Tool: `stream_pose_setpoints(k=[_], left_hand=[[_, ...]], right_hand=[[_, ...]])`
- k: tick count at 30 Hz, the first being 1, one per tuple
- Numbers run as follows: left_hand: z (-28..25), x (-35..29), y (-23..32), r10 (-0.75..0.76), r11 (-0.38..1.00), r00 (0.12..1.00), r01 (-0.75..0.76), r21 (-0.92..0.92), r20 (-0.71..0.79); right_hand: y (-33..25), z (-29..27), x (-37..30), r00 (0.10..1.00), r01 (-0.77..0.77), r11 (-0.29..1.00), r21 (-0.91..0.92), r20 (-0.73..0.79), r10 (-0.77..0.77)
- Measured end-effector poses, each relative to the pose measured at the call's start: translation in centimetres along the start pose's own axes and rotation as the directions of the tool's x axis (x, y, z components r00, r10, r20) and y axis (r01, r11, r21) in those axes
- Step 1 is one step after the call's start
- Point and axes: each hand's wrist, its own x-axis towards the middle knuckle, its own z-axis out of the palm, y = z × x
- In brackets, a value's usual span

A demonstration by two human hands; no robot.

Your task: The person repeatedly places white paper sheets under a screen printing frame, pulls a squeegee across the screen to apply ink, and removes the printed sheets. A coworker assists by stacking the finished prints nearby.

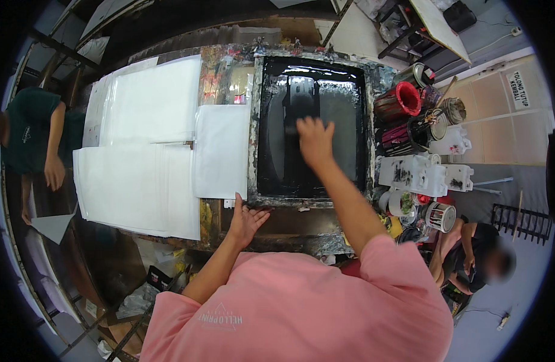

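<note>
A screen-printing frame [251, 133] coated with black ink lies on the bench before me. My right hand [315, 142] is over its mesh, fingers curled round a dark, ink-covered upright bar that looks like a squeegee [301, 99]; the grip itself is partly hidden. Greyer patches of mesh show on both sides of the bar. My left hand [246, 222] is open, palm up, at the frame's near left corner. Its thumb points up beside the lower edge of a white sheet [221, 151], which lies against the frame's left side.
Large white sheets [136, 190] cover the bench's left part. Ink-stained cans, a red pot [404, 98] and white plastic jugs [413, 174] crowd the right side. One person [33, 133] stands at the left with a sheet; another [470, 253] sits at the lower right.
</note>
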Motion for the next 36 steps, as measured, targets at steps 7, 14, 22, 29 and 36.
stream_pose_setpoints(k=[7, 14, 22, 29, 36], left_hand=[[0.7, -1.3, 0.4, 0.096, 0.993, 0.993, -0.1, 0.058, 0.067], [3.0, -5.7, 1.5, 0.358, 0.915, 0.883, -0.396, 0.072, 0.302], [5.2, -5.6, 6.8, 0.647, -0.06, 0.617, -0.545, 0.836, 0.449], [-5.1, -0.4, 2.3, 0.735, -0.49, 0.645, 0.295, 0.82, 0.208], [-4.4, -0.3, 2.2, 0.718, -0.474, 0.669, 0.271, 0.838, 0.19]], right_hand=[[2.5, -2.8, 2.5, 0.982, 0.078, 0.989, 0.125, 0.161, -0.098], [-3.2, -17.8, -9.6, 0.979, 0.08, 0.978, 0.191, 0.17, -0.114], [-2.2, -26.0, -1.4, 0.871, 0.152, 0.988, 0.04, -0.477, -0.115], [-0.3, -28.6, 3.2, 0.845, 0.152, 0.988, 0.02, -0.521, -0.119], [-0.2, -29.7, 4.0, 0.859, 0.128, 0.989, 0.075, -0.507, -0.073]])
